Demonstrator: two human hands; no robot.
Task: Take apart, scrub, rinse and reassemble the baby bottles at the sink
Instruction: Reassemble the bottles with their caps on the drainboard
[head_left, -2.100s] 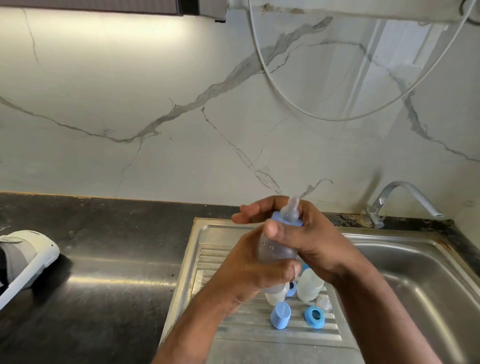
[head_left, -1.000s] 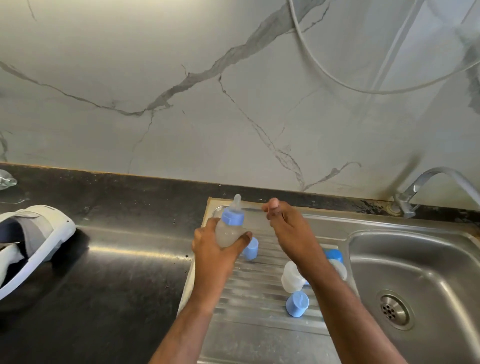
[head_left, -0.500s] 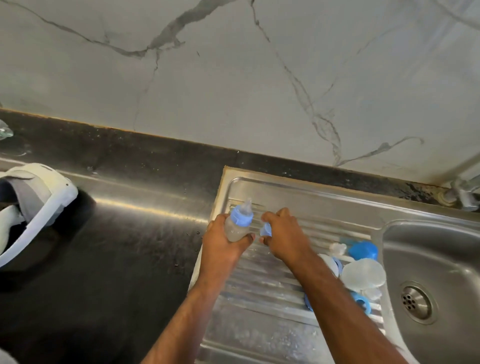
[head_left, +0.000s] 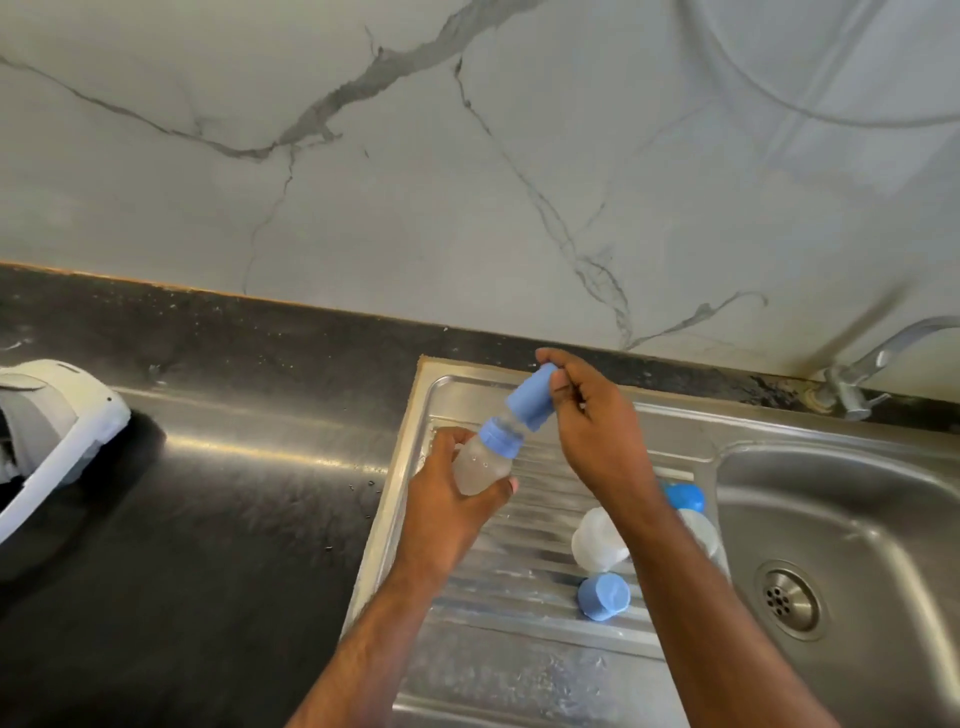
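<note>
The left hand (head_left: 447, 499) is gripping a small translucent baby bottle (head_left: 480, 465) above the ribbed drainboard (head_left: 519, 613), fingers and thumb curling round its body; the bottle is tilting up and to the right. A blue collar ring (head_left: 500, 439) is sitting at its neck. The right hand (head_left: 597, 431) is pinching a blue cap (head_left: 532, 397) between thumb and fingertips, the cap's open end lying over the bottle's top; the teat is hiding almost wholly inside the cap, and whether the cap is seated cannot be told. On the drainboard, a second blue cap (head_left: 603, 596) is lying near a translucent bottle body (head_left: 597, 540), which the right forearm is partly covering. Another blue piece (head_left: 685, 498) and a pale part (head_left: 698, 535) beside the basin (head_left: 841, 509) are showing only in part. The tap (head_left: 872, 364) is running out of frame at the right edge. A white and grey object (head_left: 57, 421) on the dark counter (head_left: 208, 519) is being cut off at the left.
</note>
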